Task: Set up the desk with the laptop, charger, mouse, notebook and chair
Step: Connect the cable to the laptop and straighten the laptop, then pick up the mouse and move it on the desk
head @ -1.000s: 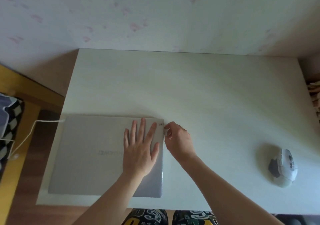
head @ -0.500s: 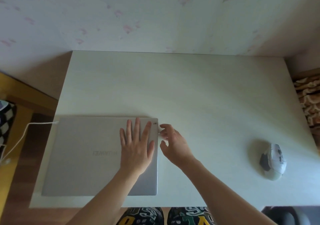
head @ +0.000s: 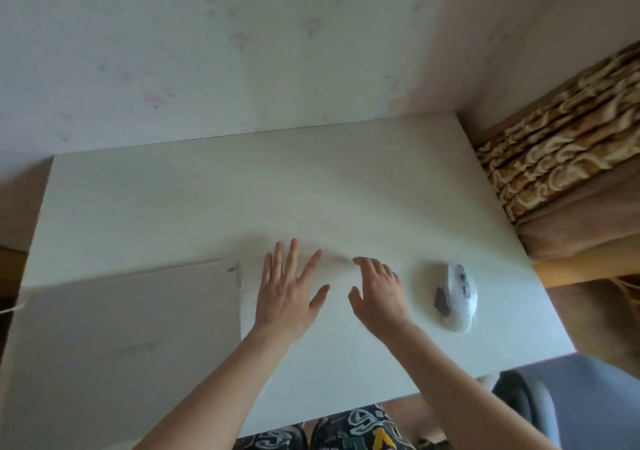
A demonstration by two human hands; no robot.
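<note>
**Both hands bare and open over the desk, between laptop and mouse**

The left hand (head: 285,295) is spread flat, palm down, its fingers straight and fanned apart, with nothing in it. It is just right of the laptop (head: 128,339), clear of the lid's right edge. Whether the palm rests on the desk top or floats just above it cannot be told. The right hand (head: 379,299) is beside it, further from the laptop, its fingers loosely bent and its thumb stuck out toward the left hand; it also holds nothing. The two hands are near each other but do not touch.

The laptop is closed and lies flat on the near left part of the white desk (head: 311,190), its silver lid up. A small plug or dongle (head: 240,281) sticks out of the laptop's right edge near the far corner. At the laptop's left side a white charger cable (head: 12,308) runs off past the desk edge.

The white mouse (head: 455,299) with grey side panels sits well right of the laptop, just beyond the right hand and apart from it.

Further right of the laptop, past the desk's corner, part of a grey chair (head: 540,404) shows. Patterned brown cloth (head: 561,138) lies beyond the desk's right side. A pale wall (head: 207,51) with faint pink marks rises behind the desk.
</note>
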